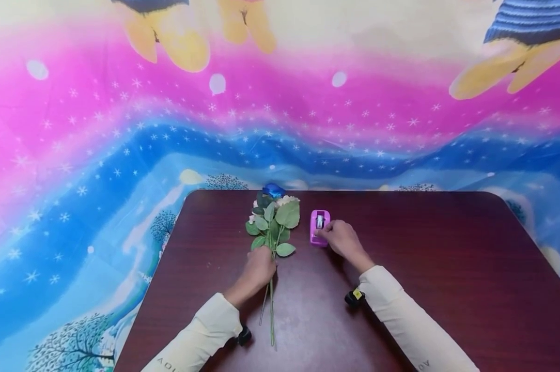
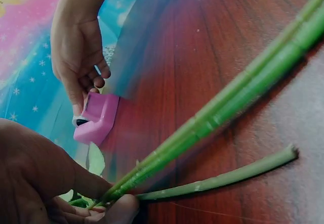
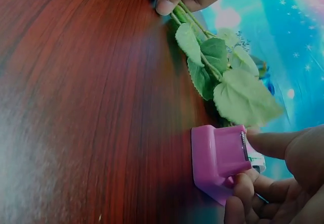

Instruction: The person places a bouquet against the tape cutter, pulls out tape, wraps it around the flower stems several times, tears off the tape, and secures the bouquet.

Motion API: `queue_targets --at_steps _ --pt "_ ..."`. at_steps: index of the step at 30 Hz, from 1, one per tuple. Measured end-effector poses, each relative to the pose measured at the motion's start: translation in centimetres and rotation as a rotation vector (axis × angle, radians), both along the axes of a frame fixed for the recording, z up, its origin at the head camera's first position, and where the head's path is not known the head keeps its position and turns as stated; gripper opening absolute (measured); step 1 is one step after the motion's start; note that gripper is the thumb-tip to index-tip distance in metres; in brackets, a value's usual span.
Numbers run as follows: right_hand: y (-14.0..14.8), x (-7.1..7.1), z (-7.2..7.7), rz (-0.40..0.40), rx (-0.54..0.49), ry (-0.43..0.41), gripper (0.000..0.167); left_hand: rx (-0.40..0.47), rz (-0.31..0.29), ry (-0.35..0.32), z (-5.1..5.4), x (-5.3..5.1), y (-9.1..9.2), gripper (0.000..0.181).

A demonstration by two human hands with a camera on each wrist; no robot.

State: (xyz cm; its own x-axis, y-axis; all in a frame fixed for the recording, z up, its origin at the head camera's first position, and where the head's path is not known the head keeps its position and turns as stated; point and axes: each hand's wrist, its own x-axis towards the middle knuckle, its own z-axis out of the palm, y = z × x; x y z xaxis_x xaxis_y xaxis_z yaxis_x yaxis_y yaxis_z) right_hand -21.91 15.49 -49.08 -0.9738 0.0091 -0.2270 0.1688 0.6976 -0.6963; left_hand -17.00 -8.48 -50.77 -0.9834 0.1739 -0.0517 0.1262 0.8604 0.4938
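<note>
My left hand [image 1: 260,266] pinches the green stems [image 2: 212,118] of a small bunch of flowers between thumb and fingers. Leaves [image 3: 245,97], pale blossoms and a blue flower [image 1: 273,190] lie beyond that hand, toward the far table edge. Below the grip the stems' cut ends reach toward the near side, one shorter than the others. To the right of the bunch stands a pink tape dispenser [image 1: 313,227] with a small roll of tape [image 3: 257,161]. My right hand [image 1: 344,241] holds the dispenser by its end with thumb and fingers, close to the serrated cutter [image 3: 244,145]. Whether it pinches the tape's end is hidden.
Everything rests on a dark reddish-brown wooden table [image 1: 424,248] with rounded far corners. Behind it hangs a pink and blue cloth [image 1: 284,119] printed with snowflakes and trees. A black wrist camera [image 1: 354,298] sits at the right cuff, another [image 1: 245,336] at the left.
</note>
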Motion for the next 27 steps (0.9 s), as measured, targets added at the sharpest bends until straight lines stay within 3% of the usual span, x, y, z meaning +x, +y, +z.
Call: queue_targets --at_steps 5,8,11,13,15,18,20,23,27 --pt "-0.2 -0.1 -0.1 -0.05 -0.061 -0.043 0.033 0.012 0.007 0.01 0.1 -0.2 -0.2 0.042" --pt "-0.2 0.0 0.0 -0.079 -0.111 -0.072 0.03 0.041 0.04 -0.003 0.0 -0.2 -0.4 0.044" --pt "-0.2 0.0 0.0 -0.1 -0.165 -0.092 0.028 0.126 0.095 -0.049 -0.2 -0.2 -0.6 0.034" --pt "-0.2 0.0 -0.1 -0.11 -0.199 -0.098 0.026 0.264 0.128 -0.119 -0.2 -0.2 -0.7 0.023" --pt "-0.2 0.0 -0.1 -0.118 -0.217 -0.097 0.023 0.455 0.152 -0.196 -0.1 -0.1 -0.7 0.013" --pt "-0.3 0.0 -0.2 -0.127 -0.223 -0.088 0.021 0.74 0.192 -0.337 0.1 0.1 -0.5 0.014" --pt "-0.4 0.0 -0.2 -0.134 -0.224 -0.087 0.02 0.861 0.208 -0.388 0.2 0.3 -0.2 0.015" --pt "-0.5 0.1 -0.4 -0.141 -0.223 -0.085 0.02 0.981 0.237 -0.406 0.2 0.4 0.4 0.014" --pt "-0.6 0.1 -0.4 -0.146 -0.214 -0.083 0.02 1.127 0.26 -0.342 0.3 0.7 1.7 0.019"
